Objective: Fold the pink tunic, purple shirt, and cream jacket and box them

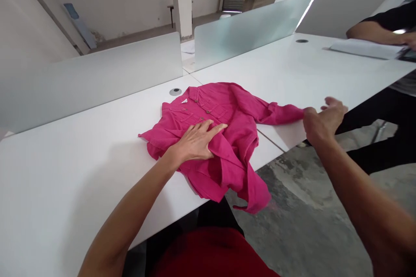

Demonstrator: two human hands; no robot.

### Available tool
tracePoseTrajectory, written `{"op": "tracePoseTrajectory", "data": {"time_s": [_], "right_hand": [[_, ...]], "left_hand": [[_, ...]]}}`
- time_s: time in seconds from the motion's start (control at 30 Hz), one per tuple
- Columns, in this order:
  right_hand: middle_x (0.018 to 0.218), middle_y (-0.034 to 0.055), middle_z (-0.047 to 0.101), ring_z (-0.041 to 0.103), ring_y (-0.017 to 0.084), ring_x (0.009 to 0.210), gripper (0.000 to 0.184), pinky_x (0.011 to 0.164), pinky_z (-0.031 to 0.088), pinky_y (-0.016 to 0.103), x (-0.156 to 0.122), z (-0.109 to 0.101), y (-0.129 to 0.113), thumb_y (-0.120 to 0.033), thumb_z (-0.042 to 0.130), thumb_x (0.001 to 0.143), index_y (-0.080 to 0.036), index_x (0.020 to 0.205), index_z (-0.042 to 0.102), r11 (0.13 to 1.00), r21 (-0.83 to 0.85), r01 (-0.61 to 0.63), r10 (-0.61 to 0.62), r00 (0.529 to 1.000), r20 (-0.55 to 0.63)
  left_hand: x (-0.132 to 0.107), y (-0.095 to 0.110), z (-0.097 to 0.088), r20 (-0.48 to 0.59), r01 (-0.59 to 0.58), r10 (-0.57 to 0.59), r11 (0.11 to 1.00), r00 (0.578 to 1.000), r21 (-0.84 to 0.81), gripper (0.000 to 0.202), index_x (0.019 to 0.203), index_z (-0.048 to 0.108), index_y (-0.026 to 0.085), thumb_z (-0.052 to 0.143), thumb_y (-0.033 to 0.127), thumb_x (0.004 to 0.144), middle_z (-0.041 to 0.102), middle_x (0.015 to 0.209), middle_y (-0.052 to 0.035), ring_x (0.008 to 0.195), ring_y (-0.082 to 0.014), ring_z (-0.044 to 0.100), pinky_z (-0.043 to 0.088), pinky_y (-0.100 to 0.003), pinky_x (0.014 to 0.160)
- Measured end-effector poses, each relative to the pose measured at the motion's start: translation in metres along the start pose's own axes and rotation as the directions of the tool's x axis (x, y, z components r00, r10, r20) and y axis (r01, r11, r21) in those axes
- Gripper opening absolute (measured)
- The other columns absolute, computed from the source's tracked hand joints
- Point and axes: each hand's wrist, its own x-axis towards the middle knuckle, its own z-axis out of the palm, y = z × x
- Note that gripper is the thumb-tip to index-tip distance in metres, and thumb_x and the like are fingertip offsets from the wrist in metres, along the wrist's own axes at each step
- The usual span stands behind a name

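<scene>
Our left hand [199, 139] rests spread on the pink buttoned fabric shirt [232, 151] on the white bench [65, 156]; whether our right hand [325, 122] pinches the sleeve [286, 114] stretched right, we cannot tell.

A smooth white counter [48, 160] carries a rumpled bright-pink cloth shirt [238, 132] with front buttons, part of it drooping over the near edge. Two round grey cable-hole covers [175, 92] sit in the surface; flat white paper [364, 48] lies toward the right.
</scene>
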Motion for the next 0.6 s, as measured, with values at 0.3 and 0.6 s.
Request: {"op": "tracePoseTrajectory", "data": {"time_s": [0.3,0.6], "right_hand": [[0.14,0.0117,0.067,0.058,0.035,0.135,0.052,0.114,0.048,0.059,-0.079,-0.013,-0.096,-0.024,0.057,0.084,-0.024,0.134,0.072,0.592,0.571,0.569,-0.785,0.247,0.568],[0.089,0.0061,0.074,0.071,0.024,0.089,0.019,0.085,0.054,0.04,-0.092,-0.011,-0.071,-0.018,0.056,0.094,-0.022,0.099,0.074,0.531,0.543,0.651,-0.844,0.348,0.408]], "left_hand": [[-0.024,-0.009,0.004,-0.301,0.005,0.061,0.977,0.952,0.215,0.046,0.13,0.072,0.02,0.049,0.007,0.093,0.067,0.128,-0.0145,0.116,-0.0285,0.065,0.047,-0.044,0.1],[-0.075,-0.036,0.011,-0.629,-0.12,-0.002,0.981,0.777,-0.152,0.031,0.099,0.076,0.021,0.051,0.007,0.088,0.077,0.098,-0.005,0.093,-0.02,0.073,0.055,-0.03,0.076]]}}
